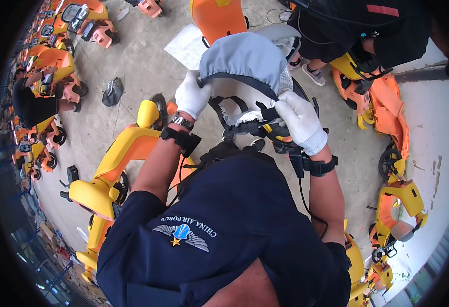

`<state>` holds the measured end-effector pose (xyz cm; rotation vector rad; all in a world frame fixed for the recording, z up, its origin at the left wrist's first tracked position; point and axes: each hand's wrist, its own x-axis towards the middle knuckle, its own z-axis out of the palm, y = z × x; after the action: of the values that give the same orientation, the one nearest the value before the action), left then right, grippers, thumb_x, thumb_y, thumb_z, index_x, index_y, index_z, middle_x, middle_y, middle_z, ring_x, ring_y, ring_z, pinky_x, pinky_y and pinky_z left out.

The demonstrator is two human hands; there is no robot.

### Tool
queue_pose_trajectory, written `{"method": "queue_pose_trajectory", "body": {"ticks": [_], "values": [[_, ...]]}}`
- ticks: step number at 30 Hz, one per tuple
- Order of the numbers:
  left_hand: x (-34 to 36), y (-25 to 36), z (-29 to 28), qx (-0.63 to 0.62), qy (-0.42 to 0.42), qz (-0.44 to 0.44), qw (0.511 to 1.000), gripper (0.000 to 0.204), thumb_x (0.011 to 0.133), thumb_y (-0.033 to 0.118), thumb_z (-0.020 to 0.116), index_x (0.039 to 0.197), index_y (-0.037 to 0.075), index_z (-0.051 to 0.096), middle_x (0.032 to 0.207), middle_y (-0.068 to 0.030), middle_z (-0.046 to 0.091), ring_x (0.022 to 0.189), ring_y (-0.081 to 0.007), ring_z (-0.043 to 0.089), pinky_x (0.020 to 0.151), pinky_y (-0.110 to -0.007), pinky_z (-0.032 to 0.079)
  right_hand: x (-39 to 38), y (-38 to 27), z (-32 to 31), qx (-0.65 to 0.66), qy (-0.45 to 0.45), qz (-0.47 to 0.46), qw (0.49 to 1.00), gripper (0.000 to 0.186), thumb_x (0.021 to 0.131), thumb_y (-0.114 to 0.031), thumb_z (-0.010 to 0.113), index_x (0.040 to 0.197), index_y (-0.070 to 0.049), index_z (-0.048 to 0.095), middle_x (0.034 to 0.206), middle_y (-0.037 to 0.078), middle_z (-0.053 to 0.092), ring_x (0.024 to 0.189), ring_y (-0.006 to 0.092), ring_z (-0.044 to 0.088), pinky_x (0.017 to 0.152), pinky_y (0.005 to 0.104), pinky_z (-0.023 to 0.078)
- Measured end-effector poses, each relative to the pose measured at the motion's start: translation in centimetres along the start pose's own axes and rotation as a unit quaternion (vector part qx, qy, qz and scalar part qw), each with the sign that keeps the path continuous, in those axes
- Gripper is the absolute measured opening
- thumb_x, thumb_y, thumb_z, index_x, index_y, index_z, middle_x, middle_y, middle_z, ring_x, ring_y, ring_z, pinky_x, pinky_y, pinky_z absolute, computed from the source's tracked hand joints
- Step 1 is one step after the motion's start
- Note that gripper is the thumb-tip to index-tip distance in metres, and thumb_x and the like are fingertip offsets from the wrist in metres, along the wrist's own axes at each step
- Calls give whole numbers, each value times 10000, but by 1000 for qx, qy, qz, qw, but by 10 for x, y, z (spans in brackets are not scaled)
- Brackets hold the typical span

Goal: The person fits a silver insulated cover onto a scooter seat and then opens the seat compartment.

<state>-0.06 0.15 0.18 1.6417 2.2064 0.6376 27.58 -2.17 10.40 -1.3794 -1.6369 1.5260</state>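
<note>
A grey fabric cover [239, 59] with a dark edge band and a pale, partly mesh lining is held open in front of my body, above part of a scooter. My left hand [192, 94], in a white glove, grips its left edge with curled fingers. My right hand [298, 123], also gloved, is closed on the right side of the cover, beside a black strap [269, 113]. What lies beneath the cover is mostly hidden.
Yellow-orange scooters [109, 169] stand close on both sides, with more in rows at left. A co-worker in dark clothes [355, 23] stands ahead at right, another person [35, 107] at far left. A black bag [112, 93] and white sheet [183, 46] lie on the concrete floor.
</note>
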Motion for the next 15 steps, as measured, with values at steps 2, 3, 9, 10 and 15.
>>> {"method": "queue_pose_trajectory", "body": {"ticks": [2,3,9,10,15], "values": [[5,-3,-1,-9,-37,-10,999,390,760,204,663,1107,26,642,849,-204,695,805,-297,695,746,-389,526,-5,0,2,-60,10,-22,998,153,926,-157,565,900,-7,577,748,147,617,706,269,636,647,363,476],[9,-7,-2,-98,-73,-36,992,355,756,200,656,1058,13,653,817,-201,686,771,-290,690,721,-382,520,-7,3,4,-100,30,-60,993,150,920,-149,568,894,-2,572,743,161,603,706,296,627,644,375,470],[11,37,-29,-377,-87,-64,920,178,798,59,693,932,-53,656,720,-25,652,640,-68,563,587,-233,459,-3,41,-17,-274,197,-157,928,151,914,-153,582,859,-13,568,783,186,591,763,383,595,669,432,473],[2,49,-43,-347,-138,-73,925,205,807,95,704,949,-46,658,733,-19,652,645,-57,553,592,-230,460,-6,52,-20,-229,213,-97,945,159,919,-154,569,856,-8,566,774,191,579,781,393,587,677,431,468],[-57,77,-50,-296,-308,24,904,230,812,123,709,978,-30,660,729,-10,633,688,-47,523,638,-250,475,-15,111,-19,84,265,53,959,172,951,-137,503,921,29,533,783,133,615,579,180,645,512,307,516]]}}
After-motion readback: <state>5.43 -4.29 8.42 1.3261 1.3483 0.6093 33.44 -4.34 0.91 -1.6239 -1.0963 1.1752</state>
